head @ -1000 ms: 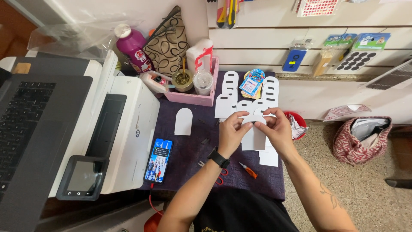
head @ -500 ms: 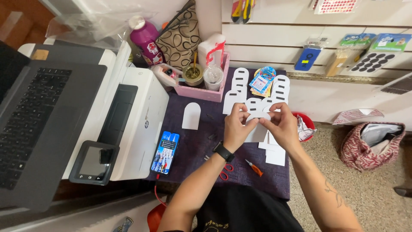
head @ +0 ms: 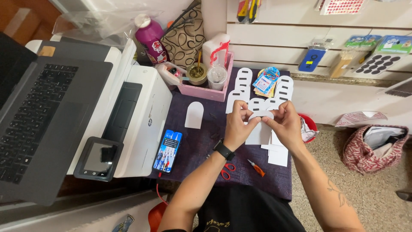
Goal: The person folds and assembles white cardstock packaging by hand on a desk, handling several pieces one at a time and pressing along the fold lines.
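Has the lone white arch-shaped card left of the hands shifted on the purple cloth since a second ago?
No. The lone white card lies in the same spot between the pink tray and the phone; only the camera moved.

One laptop [head: 38, 116], one printer [head: 128, 111], one phone [head: 168, 151].

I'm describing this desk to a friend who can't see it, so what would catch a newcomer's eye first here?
First, the two hands at the middle: the left hand and right hand pinch a white arch-topped card between their fingers above the purple cloth. More white cards lie fanned out behind them. To the left sit a white printer, a grey laptop partly on it, and a lit phone.
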